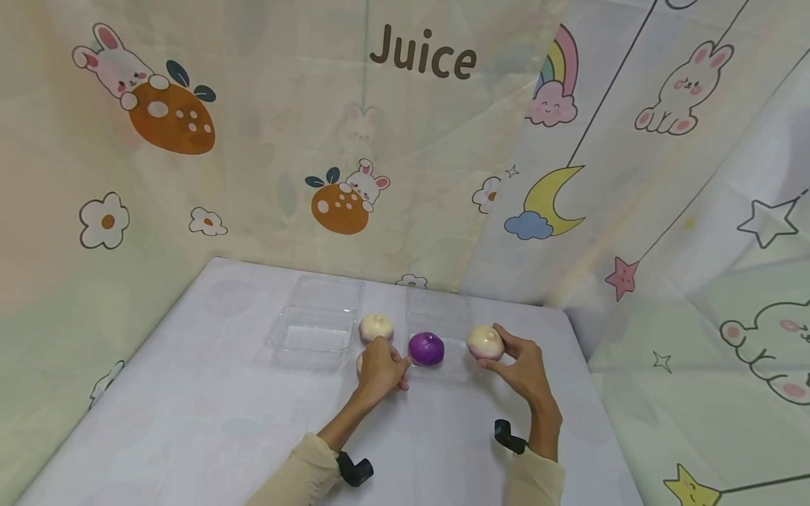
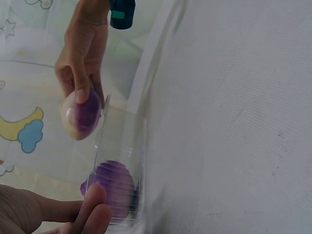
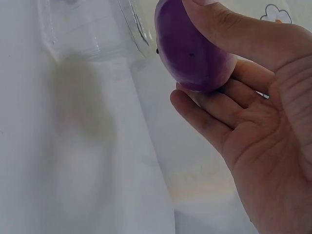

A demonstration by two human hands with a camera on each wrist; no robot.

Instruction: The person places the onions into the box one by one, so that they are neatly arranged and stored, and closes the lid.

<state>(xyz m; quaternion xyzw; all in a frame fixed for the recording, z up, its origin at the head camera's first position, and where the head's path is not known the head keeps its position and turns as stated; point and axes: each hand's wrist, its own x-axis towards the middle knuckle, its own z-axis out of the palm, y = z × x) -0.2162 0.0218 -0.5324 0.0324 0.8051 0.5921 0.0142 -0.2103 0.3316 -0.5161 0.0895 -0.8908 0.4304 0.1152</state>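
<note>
In the head view my left hand [image 1: 382, 371] pinches the near left edge of the right-hand clear container [image 1: 452, 365]; its fingertips partly cover that edge. A purple onion-like ball [image 1: 427, 349] lies in this container, seen through its ribbed wall in the left wrist view as a purple shape [image 2: 114, 187] beside my left hand [image 2: 53, 212]. My right hand [image 1: 526, 364] holds a cream and purple onion [image 1: 485, 343] between thumb and fingers at the container's right side. From the right wrist, the onion's purple side [image 3: 192, 53] faces the camera, held by my right hand [image 3: 263, 112].
A second clear container [image 1: 316, 337] stands open on the left of the white table [image 1: 209, 393]. Between the containers sits a cream onion [image 1: 376, 327], with another pale one [image 1: 359, 363] mostly behind my left hand. Printed cloth [image 1: 253, 176] hangs behind the table.
</note>
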